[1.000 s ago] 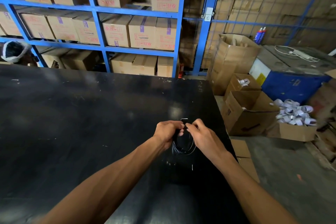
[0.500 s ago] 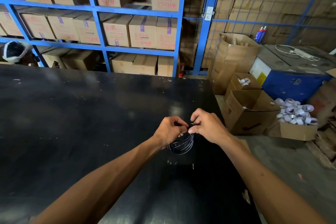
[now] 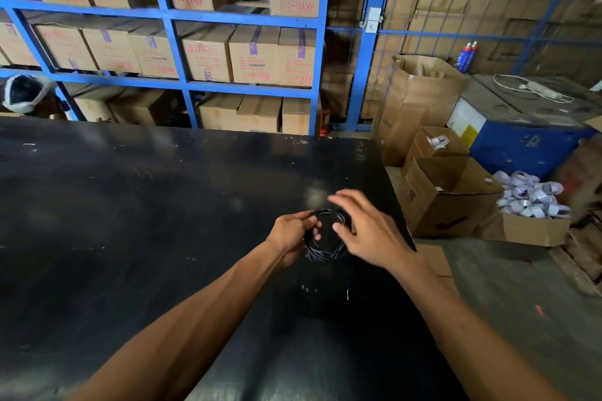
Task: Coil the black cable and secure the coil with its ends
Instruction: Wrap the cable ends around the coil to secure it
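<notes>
The black cable (image 3: 323, 251) is wound into a small round coil held just above the black table (image 3: 146, 221), near its right edge. My left hand (image 3: 288, 234) pinches the coil's left side between thumb and fingers. To the coil's right, my right hand (image 3: 368, 231) is blurred and has its fingers spread. Its index finger reaches over the top of the coil and its thumb sits by the right rim. I see no grip there. The cable's ends are not distinguishable among the strands.
The table's right edge drops off just past my right hand. Beyond that edge, open cardboard boxes (image 3: 449, 195) stand on the floor, one with several white rolls (image 3: 527, 202). Blue shelving with cartons (image 3: 254, 55) runs behind the table. A person's capped head (image 3: 26, 93) shows at far left.
My right hand let go of its pinch at the coil's top and opened its fingers over the right side. The coil has turned to face me more, still in my left hand.
</notes>
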Demonstrator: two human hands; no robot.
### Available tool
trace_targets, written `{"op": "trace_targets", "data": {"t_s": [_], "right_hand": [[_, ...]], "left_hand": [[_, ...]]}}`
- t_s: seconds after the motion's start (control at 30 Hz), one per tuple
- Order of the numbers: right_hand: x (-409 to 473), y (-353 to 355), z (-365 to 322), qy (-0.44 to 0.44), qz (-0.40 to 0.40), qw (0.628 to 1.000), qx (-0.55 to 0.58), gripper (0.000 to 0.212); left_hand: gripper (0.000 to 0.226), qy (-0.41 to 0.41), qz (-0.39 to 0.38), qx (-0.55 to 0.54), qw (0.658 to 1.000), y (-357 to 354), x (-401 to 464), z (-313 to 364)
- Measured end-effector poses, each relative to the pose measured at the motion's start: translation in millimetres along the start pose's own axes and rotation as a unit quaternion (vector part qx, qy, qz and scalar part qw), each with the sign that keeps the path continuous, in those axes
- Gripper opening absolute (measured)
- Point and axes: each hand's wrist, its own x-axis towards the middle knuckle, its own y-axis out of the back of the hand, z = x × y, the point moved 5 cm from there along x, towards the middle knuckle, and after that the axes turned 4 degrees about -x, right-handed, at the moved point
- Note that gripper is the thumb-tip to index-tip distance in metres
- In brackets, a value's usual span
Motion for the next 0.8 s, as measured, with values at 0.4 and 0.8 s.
{"op": "trace_targets", "data": {"t_s": [0.4,0.8], "right_hand": [[-22.3,-40.0,-8.2,0.059,-0.059,0.988,-0.131,0.023],[-1.3,-37.8,18.2,-0.108,-0.152,0.982,-0.004,0.022]], "left_hand": [[0.016,0.062,0.043,0.133,0.988,6.2,1.2,14.0],[0.034,-0.249,-0.179,0.522,0.796,-1.8,-19.2,22.3]]}}
